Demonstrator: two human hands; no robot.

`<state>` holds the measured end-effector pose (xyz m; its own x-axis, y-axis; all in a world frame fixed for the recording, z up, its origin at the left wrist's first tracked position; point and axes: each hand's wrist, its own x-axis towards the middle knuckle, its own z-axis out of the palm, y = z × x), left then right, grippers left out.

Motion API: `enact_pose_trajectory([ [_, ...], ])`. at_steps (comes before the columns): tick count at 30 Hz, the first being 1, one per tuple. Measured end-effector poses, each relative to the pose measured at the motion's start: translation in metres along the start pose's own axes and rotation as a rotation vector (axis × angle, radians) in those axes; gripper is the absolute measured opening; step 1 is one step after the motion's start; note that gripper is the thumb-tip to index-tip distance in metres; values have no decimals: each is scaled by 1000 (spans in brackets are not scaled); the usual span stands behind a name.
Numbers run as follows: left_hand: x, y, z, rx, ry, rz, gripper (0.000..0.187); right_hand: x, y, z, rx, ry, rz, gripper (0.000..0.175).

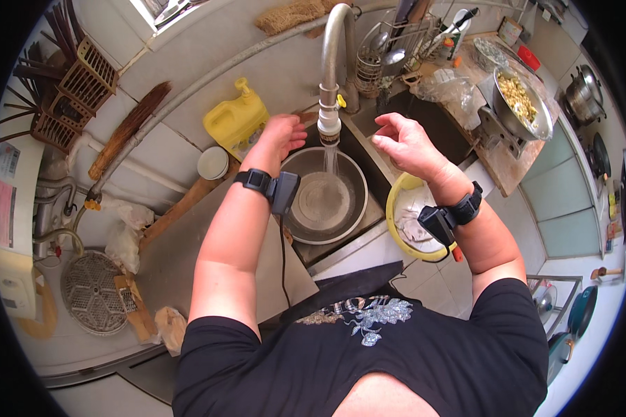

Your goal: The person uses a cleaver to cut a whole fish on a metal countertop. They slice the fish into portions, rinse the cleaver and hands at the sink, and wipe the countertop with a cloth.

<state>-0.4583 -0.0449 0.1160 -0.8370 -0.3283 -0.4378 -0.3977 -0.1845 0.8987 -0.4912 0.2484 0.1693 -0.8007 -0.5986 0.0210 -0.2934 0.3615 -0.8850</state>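
Water runs from the faucet (pixel 329 122) into a round metal basin (pixel 356 221) set in the left sink compartment. My left hand (pixel 286 135), empty with its fingers apart, is above the basin's upper left rim, beside a yellow jug (pixel 235 117) with a pump top. On the other side of the stream, my right hand (pixel 404 143) hovers over the divider and the right sink compartment (pixel 438 117); its fingers are curled loosely, thumb and forefinger apart, holding nothing. Below it stands a yellow-rimmed bowl (pixel 392 219) with a pale, wet-looking content, partly hidden by my right wrist.
A metal bowl of chopped food (pixel 519 101) and a crumpled plastic bag (pixel 451 96) are at the right. Behind the sink is a wire utensil rack (pixel 369 70). A small white bowl (pixel 213 162) stands left of the jug. A cable hangs from my left wrist device.
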Motion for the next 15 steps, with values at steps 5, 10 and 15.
enact_pose_trajectory([
  [5, 71, 7, -8, -11, -52, 32, 52, 11, 2, 9, 210, -18, 145, 50],
  [10, 147, -12, 4, -136, -202, 73, 64, 11, 23, 17, 441, -41, 336, 49],
  [15, 152, -1, 18, -312, -353, 89, 47, 20, 43, 20, 427, 8, 395, 47],
])
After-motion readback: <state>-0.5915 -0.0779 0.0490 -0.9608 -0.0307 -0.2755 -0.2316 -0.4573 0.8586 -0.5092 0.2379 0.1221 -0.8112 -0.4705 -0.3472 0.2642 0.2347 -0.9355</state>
